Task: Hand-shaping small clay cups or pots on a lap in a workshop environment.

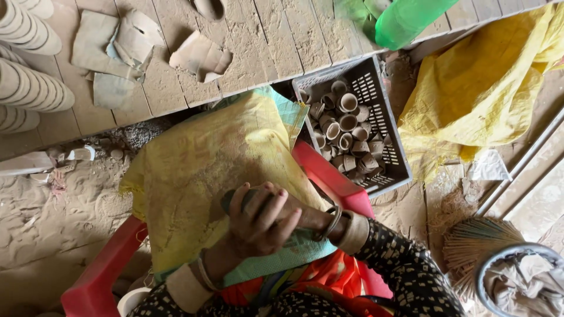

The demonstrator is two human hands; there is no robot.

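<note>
My left hand (pixel 257 225) and my right hand (pixel 294 214) are clasped together over a small dark clay piece (pixel 234 199), of which only an end shows past the fingers. They rest on a yellow woven sack (pixel 200 164) spread over my lap. I sit on a red plastic chair (pixel 94 282). Bangles ring both wrists.
A grey plastic crate (pixel 382 111) filled with several small clay cups stands to the right. A wooden platform (pixel 264 41) ahead carries stacked clay cups (pixel 26 64) and broken shards (pixel 200 56). A green plastic bottle (pixel 405 20), a yellow sack (pixel 487 82), a broom (pixel 470 240) and a cloth-filled basin (pixel 517 276) lie right.
</note>
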